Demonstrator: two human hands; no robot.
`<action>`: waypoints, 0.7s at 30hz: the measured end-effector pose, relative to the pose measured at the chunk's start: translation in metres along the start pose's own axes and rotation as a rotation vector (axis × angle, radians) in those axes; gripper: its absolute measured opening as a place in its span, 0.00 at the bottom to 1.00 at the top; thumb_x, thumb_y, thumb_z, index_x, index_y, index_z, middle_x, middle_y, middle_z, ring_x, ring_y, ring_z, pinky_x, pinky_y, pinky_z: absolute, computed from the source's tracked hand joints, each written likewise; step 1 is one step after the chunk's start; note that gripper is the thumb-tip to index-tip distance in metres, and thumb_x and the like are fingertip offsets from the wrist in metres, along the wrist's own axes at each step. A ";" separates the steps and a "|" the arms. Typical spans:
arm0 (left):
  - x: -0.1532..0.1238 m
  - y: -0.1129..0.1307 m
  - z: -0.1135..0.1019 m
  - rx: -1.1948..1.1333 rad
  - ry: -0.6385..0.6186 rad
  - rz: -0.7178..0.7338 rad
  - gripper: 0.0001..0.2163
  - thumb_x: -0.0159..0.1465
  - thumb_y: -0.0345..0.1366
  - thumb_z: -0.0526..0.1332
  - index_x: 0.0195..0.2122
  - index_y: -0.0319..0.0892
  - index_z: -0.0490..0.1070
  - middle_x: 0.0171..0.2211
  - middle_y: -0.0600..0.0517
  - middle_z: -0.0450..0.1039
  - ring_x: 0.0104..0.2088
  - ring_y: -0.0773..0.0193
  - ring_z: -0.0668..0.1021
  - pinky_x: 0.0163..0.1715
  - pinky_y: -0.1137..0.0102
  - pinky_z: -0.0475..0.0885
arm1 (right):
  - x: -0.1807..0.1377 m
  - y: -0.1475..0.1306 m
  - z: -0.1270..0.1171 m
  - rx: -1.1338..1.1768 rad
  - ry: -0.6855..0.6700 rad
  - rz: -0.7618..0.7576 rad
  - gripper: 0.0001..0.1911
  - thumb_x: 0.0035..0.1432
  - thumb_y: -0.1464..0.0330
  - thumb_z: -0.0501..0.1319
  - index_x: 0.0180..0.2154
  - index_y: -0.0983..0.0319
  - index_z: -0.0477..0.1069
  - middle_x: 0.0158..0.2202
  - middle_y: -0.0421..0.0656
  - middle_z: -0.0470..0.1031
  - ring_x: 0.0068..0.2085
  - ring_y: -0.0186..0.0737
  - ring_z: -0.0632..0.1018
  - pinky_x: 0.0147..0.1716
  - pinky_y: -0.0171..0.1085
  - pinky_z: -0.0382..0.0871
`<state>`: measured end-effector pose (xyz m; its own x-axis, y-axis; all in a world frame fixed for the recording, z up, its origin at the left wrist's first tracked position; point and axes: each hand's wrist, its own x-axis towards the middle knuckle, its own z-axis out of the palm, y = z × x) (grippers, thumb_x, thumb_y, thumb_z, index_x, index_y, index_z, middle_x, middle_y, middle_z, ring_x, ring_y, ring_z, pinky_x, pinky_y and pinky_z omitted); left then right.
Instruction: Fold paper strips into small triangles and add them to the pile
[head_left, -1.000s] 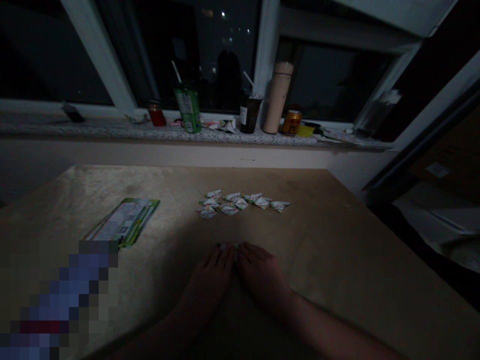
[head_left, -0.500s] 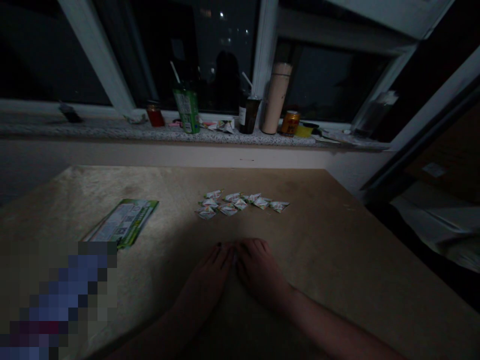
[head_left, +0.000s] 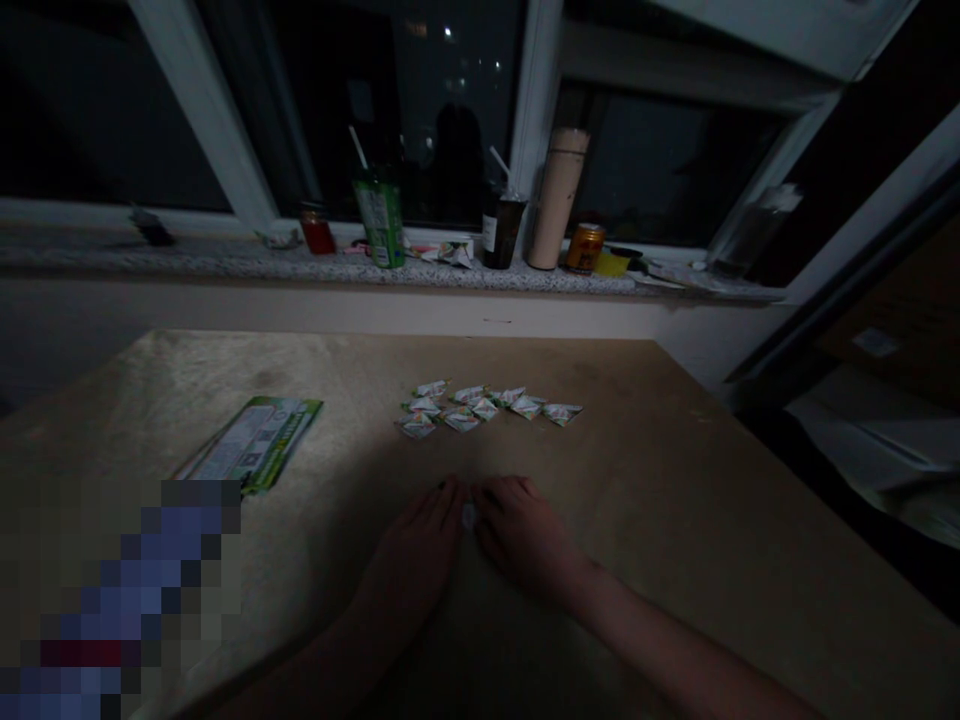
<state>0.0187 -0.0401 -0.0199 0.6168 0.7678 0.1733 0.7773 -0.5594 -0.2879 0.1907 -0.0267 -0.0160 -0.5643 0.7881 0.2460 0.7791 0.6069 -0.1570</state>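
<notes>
My left hand (head_left: 420, 540) and my right hand (head_left: 517, 535) lie side by side on the brown table (head_left: 675, 520), fingers pressed down. Between their fingertips shows a small pale bit of folded paper (head_left: 469, 516), mostly hidden beneath them. A cluster of several small folded paper pieces (head_left: 480, 405), white with green and red print, lies just beyond the hands. A stack of green-and-white printed sheets (head_left: 251, 455) rests at the left of the table.
A stone windowsill (head_left: 225, 262) behind the table holds a green can with a straw (head_left: 379, 220), a red jar (head_left: 317, 230), a dark bottle (head_left: 501, 228), a tall beige flask (head_left: 555, 200) and an orange can (head_left: 584, 248). The table's right edge drops into darkness.
Both hands have drawn slightly nearer to me, and the paper bit now shows between the fingertips rather than ahead of them.
</notes>
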 end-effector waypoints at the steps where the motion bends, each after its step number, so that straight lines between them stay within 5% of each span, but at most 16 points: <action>1: 0.001 0.000 0.000 -0.005 -0.006 -0.001 0.24 0.57 0.18 0.48 0.53 0.32 0.68 0.56 0.39 0.67 0.52 0.55 0.73 0.50 0.61 0.70 | 0.000 0.000 0.000 -0.004 -0.001 -0.002 0.10 0.60 0.70 0.57 0.44 0.65 0.69 0.41 0.46 0.70 0.42 0.42 0.69 0.44 0.40 0.62; 11: -0.001 -0.005 0.017 -0.131 0.070 0.041 0.20 0.62 0.24 0.46 0.54 0.32 0.67 0.55 0.39 0.67 0.55 0.55 0.71 0.52 0.60 0.67 | -0.002 0.001 0.003 -0.017 -0.002 0.014 0.14 0.61 0.68 0.56 0.49 0.63 0.66 0.42 0.46 0.70 0.44 0.44 0.68 0.44 0.42 0.60; 21: -0.005 -0.003 0.009 -0.226 0.095 -0.025 0.20 0.66 0.36 0.48 0.57 0.33 0.63 0.59 0.40 0.63 0.57 0.53 0.67 0.56 0.57 0.61 | -0.006 0.002 -0.003 -0.008 0.041 0.043 0.19 0.61 0.65 0.56 0.53 0.59 0.64 0.48 0.48 0.68 0.47 0.47 0.67 0.47 0.46 0.58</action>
<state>0.0124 -0.0398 -0.0288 0.5977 0.7556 0.2682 0.7939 -0.6044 -0.0664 0.1962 -0.0302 -0.0146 -0.5187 0.8083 0.2785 0.8047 0.5716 -0.1604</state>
